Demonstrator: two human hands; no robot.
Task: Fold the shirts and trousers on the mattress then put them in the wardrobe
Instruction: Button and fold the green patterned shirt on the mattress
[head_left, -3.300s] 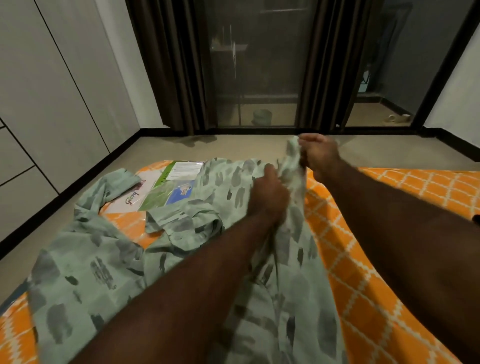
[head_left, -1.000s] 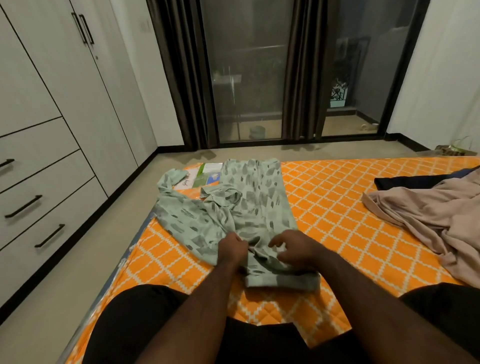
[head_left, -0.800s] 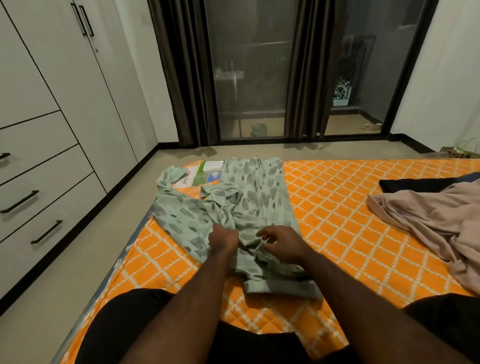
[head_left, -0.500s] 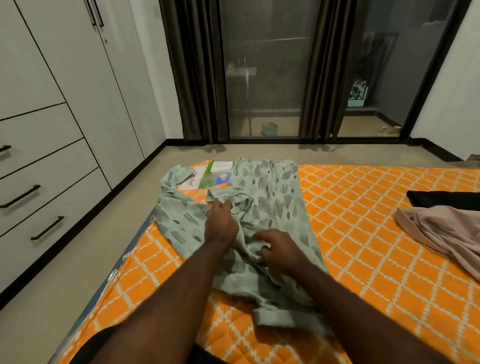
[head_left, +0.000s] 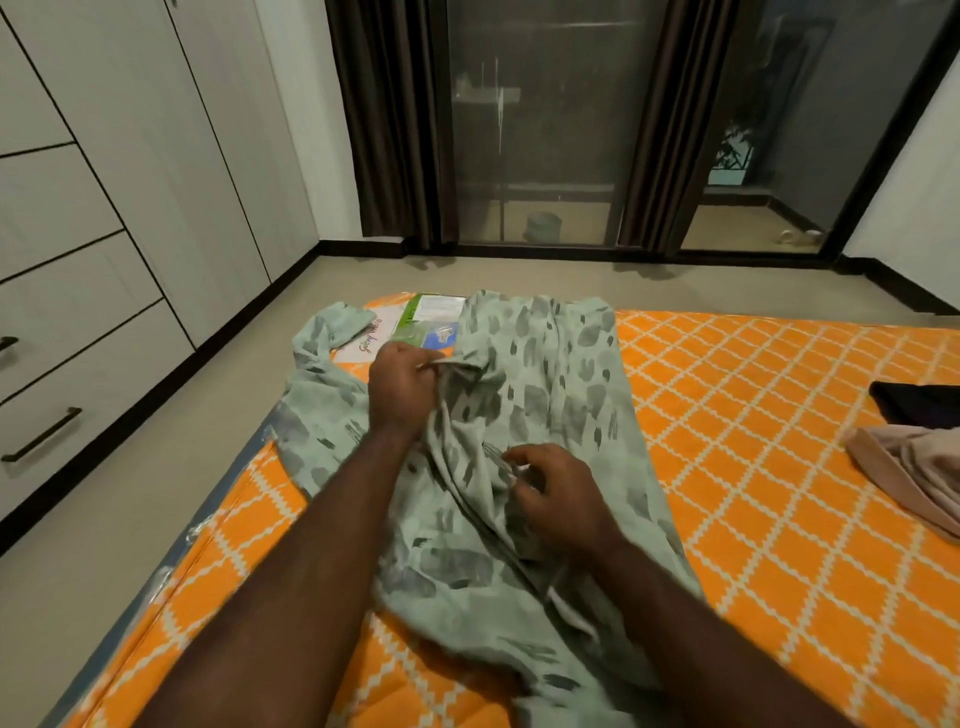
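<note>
1 head-worn view — angled forward and down, near the mattress (head_left: 753, 415).

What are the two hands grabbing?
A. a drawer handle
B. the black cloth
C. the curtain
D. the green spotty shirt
D: the left hand and the right hand both pinch folds of the green shirt, which lies on the mattress.

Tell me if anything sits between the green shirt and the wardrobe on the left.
Nothing visible: only floor lies between mattress and wardrobe, whose doors and drawers look closed. Left hand and right hand grip the shirt.
</note>
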